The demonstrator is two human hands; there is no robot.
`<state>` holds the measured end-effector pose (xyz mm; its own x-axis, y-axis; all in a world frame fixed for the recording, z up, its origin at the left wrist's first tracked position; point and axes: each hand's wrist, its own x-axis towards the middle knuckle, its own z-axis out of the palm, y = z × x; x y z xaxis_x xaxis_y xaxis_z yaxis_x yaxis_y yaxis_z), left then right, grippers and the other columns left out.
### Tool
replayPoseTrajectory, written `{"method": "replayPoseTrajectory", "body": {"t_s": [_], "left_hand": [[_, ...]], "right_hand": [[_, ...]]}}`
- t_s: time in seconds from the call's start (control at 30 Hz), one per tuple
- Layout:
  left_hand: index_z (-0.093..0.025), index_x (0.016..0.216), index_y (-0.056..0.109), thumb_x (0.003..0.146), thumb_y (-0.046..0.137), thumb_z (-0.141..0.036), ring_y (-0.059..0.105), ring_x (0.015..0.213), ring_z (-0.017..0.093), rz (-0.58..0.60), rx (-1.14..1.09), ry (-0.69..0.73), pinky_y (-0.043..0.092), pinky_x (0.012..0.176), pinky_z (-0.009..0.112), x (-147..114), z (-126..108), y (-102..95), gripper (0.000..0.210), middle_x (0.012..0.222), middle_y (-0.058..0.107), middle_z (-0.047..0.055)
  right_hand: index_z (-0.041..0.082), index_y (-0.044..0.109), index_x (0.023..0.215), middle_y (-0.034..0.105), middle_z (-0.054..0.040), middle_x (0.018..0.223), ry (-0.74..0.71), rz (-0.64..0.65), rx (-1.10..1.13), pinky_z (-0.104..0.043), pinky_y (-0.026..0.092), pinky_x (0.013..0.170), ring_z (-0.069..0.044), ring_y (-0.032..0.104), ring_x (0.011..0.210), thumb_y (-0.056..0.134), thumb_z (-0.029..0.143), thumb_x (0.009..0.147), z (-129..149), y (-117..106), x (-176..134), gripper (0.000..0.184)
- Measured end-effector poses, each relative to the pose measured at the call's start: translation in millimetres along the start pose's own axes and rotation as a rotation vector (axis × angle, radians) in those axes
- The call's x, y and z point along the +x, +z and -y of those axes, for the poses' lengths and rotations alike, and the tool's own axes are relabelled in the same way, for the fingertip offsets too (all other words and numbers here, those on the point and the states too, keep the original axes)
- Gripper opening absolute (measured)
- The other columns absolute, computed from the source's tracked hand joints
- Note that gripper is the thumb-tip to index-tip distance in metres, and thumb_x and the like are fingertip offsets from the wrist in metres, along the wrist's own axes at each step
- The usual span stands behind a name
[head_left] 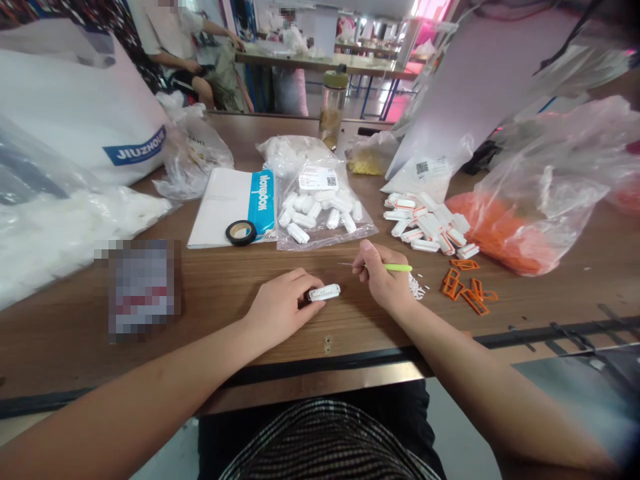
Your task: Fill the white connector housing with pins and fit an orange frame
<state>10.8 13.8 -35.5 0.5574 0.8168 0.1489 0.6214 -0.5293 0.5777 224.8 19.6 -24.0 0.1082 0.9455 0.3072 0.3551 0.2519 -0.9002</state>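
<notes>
Between the thumb and fingers of my left hand [283, 301] is a white plastic connector housing [325, 292], its face with small holes turned up. My right hand [383, 277] pinches a thin pointed pick [397, 267] with a light green handle; its tip points left, apart from the housing. Small white pins [416, 287] lie scattered beside my right hand, partly hidden by it. Orange rectangular frames [474, 300] lie loose to the right. Behind them is a pile of white housings with orange strips [430, 223]. More white housings [303, 219] rest on a clear bag.
A notebook [220, 207] bears a roll of black tape [241, 232]. Bags stand around: a large white one [65, 100] at left, one with orange parts [520, 233] at right, one with yellow bits [373, 160] behind. A bottle [333, 110] stands at the back; a person [185, 47] sits beyond.
</notes>
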Motion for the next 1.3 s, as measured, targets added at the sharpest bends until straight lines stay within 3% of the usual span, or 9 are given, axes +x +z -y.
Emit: {"method": "replayPoseTrajectory", "body": {"t_s": [0.1,0.2,0.47,1.3], "left_hand": [[-0.025,0.097,0.063,0.086,0.064,-0.029,0.057,0.075,0.015,-0.019,-0.013,-0.02,0.042,0.067,0.03,-1,0,2.1,0.012,0.088,0.062,-0.002],[-0.023,0.092,0.063,0.083,0.067,-0.029,0.056,0.073,0.015,-0.03,-0.032,-0.047,0.041,0.066,0.03,-1,-1,1.8,0.012,0.083,0.06,-0.002],[-0.022,0.092,0.062,0.085,0.065,-0.026,0.056,0.075,0.015,-0.021,-0.05,-0.051,0.041,0.066,0.03,0,-4,-1.8,0.009,0.084,0.059,-0.001],[-0.023,0.091,0.061,0.085,0.065,-0.026,0.056,0.074,0.014,-0.035,-0.065,-0.062,0.04,0.064,0.03,0,-4,1.5,0.008,0.089,0.061,-0.003]], "right_hand": [[0.018,0.063,0.07,0.064,0.0006,0.058,0.111,0.096,0.097,-0.021,0.041,0.041,-0.009,0.056,0.042,0.052,0.049,0.093,4,2,-3,0.041],[0.017,0.061,0.06,0.064,-0.0009,0.055,0.154,0.164,0.087,-0.02,0.041,0.04,-0.009,0.058,0.04,0.053,0.05,0.092,6,5,-6,0.047],[0.017,0.059,0.054,0.062,0.0003,0.05,0.074,0.188,-0.008,-0.018,0.042,0.042,-0.006,0.055,0.039,0.053,0.044,0.094,8,8,-11,0.049],[0.017,0.059,0.057,0.061,0.0005,0.053,0.048,0.248,-0.049,-0.021,0.044,0.044,-0.009,0.057,0.042,0.05,0.04,0.096,7,18,-13,0.046]]}}
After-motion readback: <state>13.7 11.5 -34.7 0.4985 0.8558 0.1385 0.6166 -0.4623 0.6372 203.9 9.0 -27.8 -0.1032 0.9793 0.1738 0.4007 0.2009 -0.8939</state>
